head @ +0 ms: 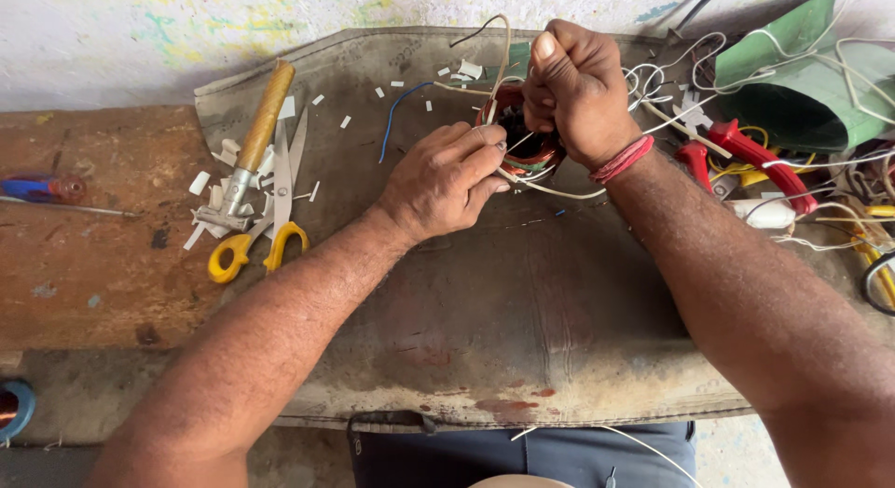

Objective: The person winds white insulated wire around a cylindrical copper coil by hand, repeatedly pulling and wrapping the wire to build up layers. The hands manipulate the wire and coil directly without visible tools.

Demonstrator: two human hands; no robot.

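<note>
A round motor coil (524,151) with red-brown windings and white leads rests on a dark worn mat (485,292). My left hand (440,178) pinches a thin white wire at the coil's left side. My right hand (573,89), with a red thread band at the wrist, presses down over the coil's top and grips its wires. A cream-coloured wire (504,50) loops up from the coil between both hands.
A wooden-handled hammer (254,138) and yellow-handled scissors (268,229) lie left among white sleeve scraps. A red-and-blue screwdriver (42,188) sits on the brown bench. Red-handled pliers (760,160), tangled wires and green sheet (802,78) crowd the right.
</note>
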